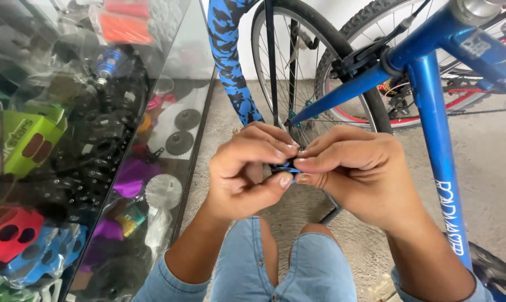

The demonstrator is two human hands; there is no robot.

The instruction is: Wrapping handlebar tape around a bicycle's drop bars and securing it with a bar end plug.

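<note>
My left hand [247, 170] and my right hand [356, 168] meet fingertip to fingertip in front of a blue bicycle frame [432, 117]. Between them they pinch a small blue part [286, 167], mostly hidden by the fingers. It sits at the rear end of the blue stay, beside the spoked rear wheel [289, 61]. Both hands are closed tightly around it. My knees in light blue denim [286, 263] are just below.
A glass display case [96, 140] on the left holds sprockets, pedals, coloured boxes and bagged parts. A blue and black patterned tube [228, 56] stands by the wheel. A second knobbly tyre [370, 17] sits behind. The floor is grey concrete [488, 168].
</note>
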